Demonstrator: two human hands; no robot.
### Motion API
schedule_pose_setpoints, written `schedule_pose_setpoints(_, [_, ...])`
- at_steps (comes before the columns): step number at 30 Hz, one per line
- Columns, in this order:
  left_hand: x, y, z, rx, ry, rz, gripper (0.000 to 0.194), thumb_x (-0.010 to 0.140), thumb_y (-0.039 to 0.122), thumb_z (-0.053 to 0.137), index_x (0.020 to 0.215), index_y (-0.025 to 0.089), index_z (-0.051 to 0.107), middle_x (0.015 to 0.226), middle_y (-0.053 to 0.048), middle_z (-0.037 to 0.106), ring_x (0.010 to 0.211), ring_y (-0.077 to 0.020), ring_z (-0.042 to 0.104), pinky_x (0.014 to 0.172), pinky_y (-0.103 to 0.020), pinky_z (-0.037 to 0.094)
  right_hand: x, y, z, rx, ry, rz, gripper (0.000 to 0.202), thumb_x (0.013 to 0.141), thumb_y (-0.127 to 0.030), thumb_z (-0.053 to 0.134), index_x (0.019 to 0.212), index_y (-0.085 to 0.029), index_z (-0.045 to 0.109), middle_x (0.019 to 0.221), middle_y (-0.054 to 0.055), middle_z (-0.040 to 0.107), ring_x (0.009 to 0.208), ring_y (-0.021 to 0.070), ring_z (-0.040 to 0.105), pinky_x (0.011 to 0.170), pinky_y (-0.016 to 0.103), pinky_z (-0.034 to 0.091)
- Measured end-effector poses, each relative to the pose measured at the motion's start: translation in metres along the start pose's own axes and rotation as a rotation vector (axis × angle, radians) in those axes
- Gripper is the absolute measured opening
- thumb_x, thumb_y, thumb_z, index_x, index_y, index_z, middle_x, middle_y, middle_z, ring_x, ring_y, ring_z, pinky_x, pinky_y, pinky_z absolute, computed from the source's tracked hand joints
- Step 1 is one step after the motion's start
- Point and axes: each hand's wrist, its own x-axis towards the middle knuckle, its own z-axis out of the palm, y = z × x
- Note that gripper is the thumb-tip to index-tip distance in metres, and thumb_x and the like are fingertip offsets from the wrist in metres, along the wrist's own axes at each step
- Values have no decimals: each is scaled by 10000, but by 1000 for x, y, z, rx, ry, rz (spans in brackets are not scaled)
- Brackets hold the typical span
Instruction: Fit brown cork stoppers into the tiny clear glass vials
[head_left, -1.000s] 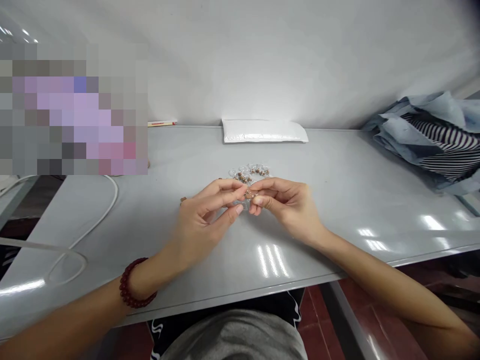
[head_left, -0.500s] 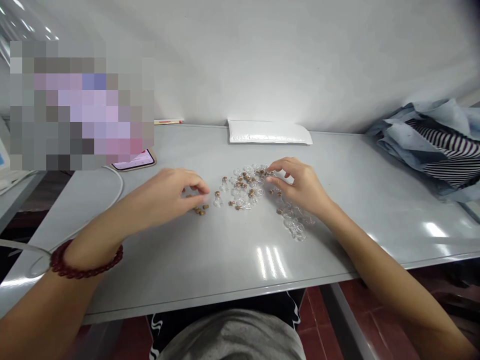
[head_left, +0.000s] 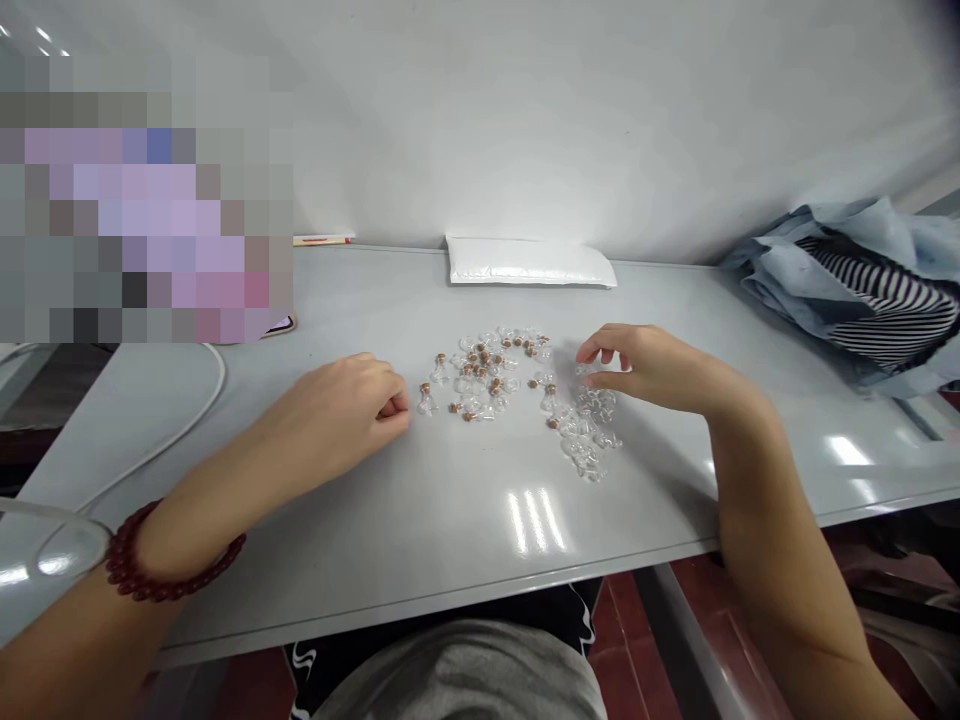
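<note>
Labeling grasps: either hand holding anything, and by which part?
Can't tell for either. Left hand is curled, hiding any contents. Right hand shows a small clear piece in its opening; grip and part unclear.

Around the left wrist there is a bracelet of round, dark red beads. The left hand and the right hand are bare. The top is grey; below it, black clothing carries white wavy lines at both sides.

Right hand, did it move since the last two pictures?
Yes. Judged against the white packet, the right hand has moved to the right.
</note>
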Motion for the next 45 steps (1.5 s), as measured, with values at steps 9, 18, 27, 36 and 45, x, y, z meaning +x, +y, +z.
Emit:
schedule_pose_setpoints(9, [3,15,-7,-2,55,-109,274,816,439,461,719,241,624,711,-10,692,698,-235,626,646,-326,411,7,0,14,-42,41,61,90,793,-264,577,773,-197,633,912,73,642,798,217,611,716,374,475])
schedule_pose_setpoints(18, [1,19,-2,-35,157,45,199,851,321,514,761,223,662,737,31,710,636,-146,619,656,-255,454,6,-6,11,-79,15,118,67,772,-183,576,772,-184,643,829,64,656,733,199,600,638,333,455])
schedule_pose_setpoints(27, [-6,37,6,-214,307,369,119,925,240,593,848,209,678,832,31,730,692,-88,640,630,-178,462,-5,-52,20,602,163,-223,151,841,-164,589,943,-168,701,922,47,704,800,159,637,718,298,504])
schedule_pose_setpoints(36, [-7,41,16,-269,391,409,80,912,187,621,856,213,672,835,23,736,716,-105,670,683,-187,507,-9,-90,55,819,75,-415,150,908,-116,554,966,-156,687,794,5,644,697,107,604,676,264,495])
schedule_pose_setpoints(45, [-7,42,23,-282,506,509,83,897,159,654,870,228,693,883,6,754,753,-110,697,694,-187,549,-11,-91,51,1041,64,-305,132,877,-124,564,931,-154,681,693,-22,618,612,102,603,631,270,500])
